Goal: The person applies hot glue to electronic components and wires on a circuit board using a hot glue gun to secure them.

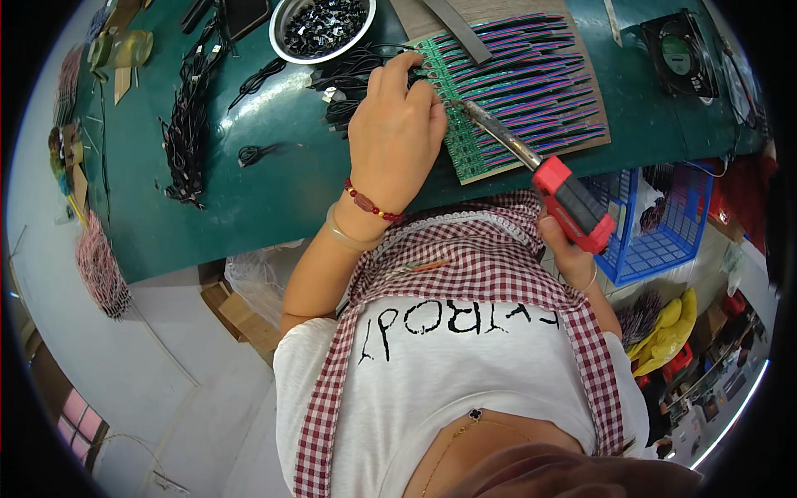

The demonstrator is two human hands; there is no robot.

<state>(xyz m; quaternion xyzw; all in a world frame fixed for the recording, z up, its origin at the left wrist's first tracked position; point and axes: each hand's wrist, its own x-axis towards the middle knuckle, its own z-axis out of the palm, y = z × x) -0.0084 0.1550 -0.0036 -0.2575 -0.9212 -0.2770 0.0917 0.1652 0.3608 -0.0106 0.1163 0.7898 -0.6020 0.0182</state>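
Note:
My left hand (394, 124) is at the left edge of a panel of green circuit boards (455, 108), fingers bent and closed. What they pinch is hidden. Black cables (353, 70) lie beside and under this hand. My right hand (569, 253) grips a red and black soldering iron (573, 203), its fingers mostly hidden behind the handle. The iron's metal tip reaches over the panel, close to my left fingertips. Rows of multicoloured wires (540, 91) run rightward from the boards across a wooden board (599, 124).
A grey flat strip (457, 31) lies over the wires. A metal bowl (276, 46) of small dark parts stands at the back. Black cable bundles (187, 137) lie left on the green table (241, 212). A fan (679, 54) sits at far right; a blue crate (656, 257) is below.

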